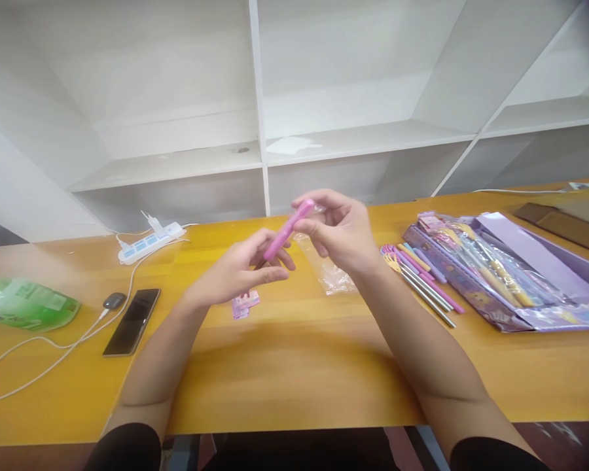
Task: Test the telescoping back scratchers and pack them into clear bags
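Two Hands Hold a Pink Stick

The left hand [243,265] and the right hand [341,229] hold a pink stick [288,230] above the yellow table [294,373]. A black phone [131,322] lies by a white cord [44,374]. On the right is a purple box [476,281].

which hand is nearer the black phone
Left. The left hand is a short way up and to the right of the phone in the view; the right hand is further right, gripping the upper end of the pink stick-like item.
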